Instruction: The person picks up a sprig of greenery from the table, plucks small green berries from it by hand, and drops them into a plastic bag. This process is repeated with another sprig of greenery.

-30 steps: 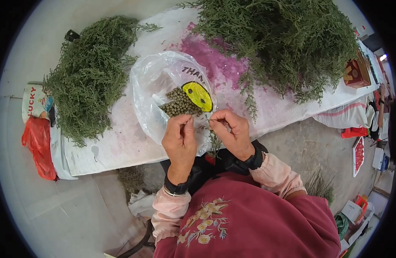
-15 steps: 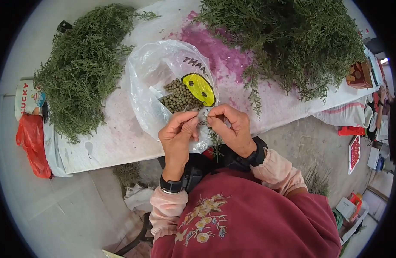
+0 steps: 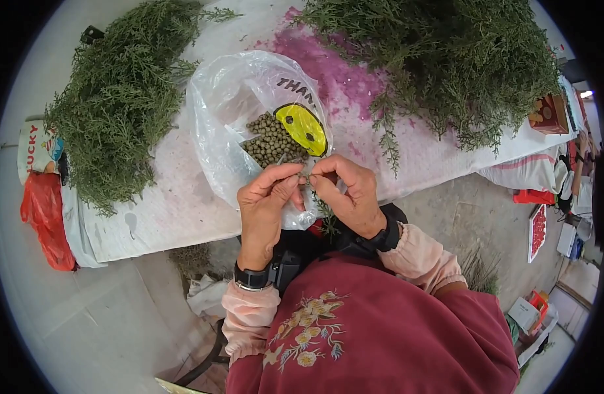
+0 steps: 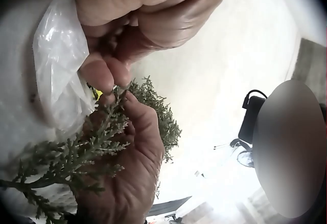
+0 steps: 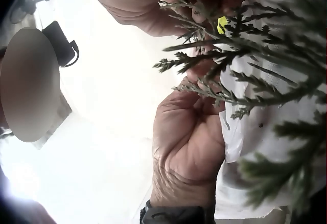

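My right hand [image 3: 348,196] pinches a green conifer sprig [image 3: 327,217], whose scaly twigs hang below the fingers. My left hand [image 3: 262,205] has thumb and forefinger pinched together at the sprig's end, fingertips meeting those of the right hand. In the left wrist view, the sprig [image 4: 97,155] runs down and left from the meeting fingertips. Just beyond the hands lies a clear plastic bag [image 3: 216,111] with black lettering and a yellow smiling face. Many small olive-brown balls [image 3: 270,141] are inside it. Twigs [image 5: 260,88] cross in front of both hands in the right wrist view.
Large heaps of conifer branches lie on the white-covered table at left [image 3: 118,111] and at upper right [image 3: 439,65]. A magenta stain [image 3: 341,72] marks the cover [image 3: 164,217]. A red bag [image 3: 46,217] hangs by the left edge; a small box [image 3: 550,115] stands far right.
My left fingertips have moved right, closing the small gap to the right hand's fingertips. The sprig stays in the right hand. The head view has shifted slightly, with the table higher in it.
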### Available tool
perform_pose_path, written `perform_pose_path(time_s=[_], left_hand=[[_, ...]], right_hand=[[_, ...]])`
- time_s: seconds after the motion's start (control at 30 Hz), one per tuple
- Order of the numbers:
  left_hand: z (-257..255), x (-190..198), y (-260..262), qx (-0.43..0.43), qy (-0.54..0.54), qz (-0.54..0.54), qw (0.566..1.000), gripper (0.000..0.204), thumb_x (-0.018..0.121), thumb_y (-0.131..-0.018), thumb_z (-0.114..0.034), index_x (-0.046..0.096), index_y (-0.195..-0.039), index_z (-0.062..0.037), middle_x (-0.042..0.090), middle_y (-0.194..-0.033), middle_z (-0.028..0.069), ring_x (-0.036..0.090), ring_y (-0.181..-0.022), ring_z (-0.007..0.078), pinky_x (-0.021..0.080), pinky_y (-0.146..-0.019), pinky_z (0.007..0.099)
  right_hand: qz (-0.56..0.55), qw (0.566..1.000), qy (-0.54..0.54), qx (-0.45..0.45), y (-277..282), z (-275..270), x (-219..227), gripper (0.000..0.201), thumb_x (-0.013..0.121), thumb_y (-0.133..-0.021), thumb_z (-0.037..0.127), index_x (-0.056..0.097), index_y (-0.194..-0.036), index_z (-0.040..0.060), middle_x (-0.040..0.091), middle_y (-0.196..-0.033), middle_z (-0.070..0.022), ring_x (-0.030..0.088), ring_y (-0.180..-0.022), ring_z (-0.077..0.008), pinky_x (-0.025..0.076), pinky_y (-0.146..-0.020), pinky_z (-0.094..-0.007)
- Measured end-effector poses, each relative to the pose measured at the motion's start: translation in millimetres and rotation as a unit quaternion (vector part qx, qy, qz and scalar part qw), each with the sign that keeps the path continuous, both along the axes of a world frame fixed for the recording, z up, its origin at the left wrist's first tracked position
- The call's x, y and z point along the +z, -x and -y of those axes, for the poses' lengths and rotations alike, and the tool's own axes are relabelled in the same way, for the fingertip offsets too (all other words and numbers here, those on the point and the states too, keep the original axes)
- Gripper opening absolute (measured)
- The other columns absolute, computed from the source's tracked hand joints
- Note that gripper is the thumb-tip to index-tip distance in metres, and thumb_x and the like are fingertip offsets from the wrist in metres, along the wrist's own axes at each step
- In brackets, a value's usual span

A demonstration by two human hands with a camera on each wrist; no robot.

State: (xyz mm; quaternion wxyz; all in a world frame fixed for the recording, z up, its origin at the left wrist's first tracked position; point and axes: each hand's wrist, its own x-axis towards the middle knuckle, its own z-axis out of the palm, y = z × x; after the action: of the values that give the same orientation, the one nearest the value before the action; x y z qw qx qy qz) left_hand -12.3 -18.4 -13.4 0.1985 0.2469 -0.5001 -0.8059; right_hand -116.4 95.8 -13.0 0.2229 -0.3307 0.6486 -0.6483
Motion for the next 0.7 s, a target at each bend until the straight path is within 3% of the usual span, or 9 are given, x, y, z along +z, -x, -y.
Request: perform_pose_path(time_s=[0.37,0.7], left_hand=[[-3.8,3.5,3.3,0.01,0.01,-0.002,1.0,0.016,0.057,-0.086,-0.004,0.062,-0.099,0.005,0.06,-0.071,0.0074,0.055,-0.06,0.0148,0.048,-0.058,0.0272],[-2.1,-3.6,1.1,0.013,0.017,-0.026,0.999,0.015,0.058,-0.085,-0.002,0.062,-0.098,0.0053,0.061,-0.078,0.009,0.056,-0.062,0.0152,0.049,-0.059,0.0285]], right_hand=[[-0.017,1.0,-0.003,-0.01,0.4,-0.3,-1.5,0.006,0.06,-0.079,0.0,0.058,-0.084,0.0009,0.058,-0.072,-0.0012,0.05,-0.063,-0.006,0.041,-0.057,-0.0211],[-0.02,1.0,0.005,-0.011,0.5,-0.7,-0.1,0.006,0.06,-0.078,-0.001,0.058,-0.083,0.0009,0.058,-0.072,-0.0012,0.051,-0.062,-0.0061,0.041,-0.056,-0.0213]])
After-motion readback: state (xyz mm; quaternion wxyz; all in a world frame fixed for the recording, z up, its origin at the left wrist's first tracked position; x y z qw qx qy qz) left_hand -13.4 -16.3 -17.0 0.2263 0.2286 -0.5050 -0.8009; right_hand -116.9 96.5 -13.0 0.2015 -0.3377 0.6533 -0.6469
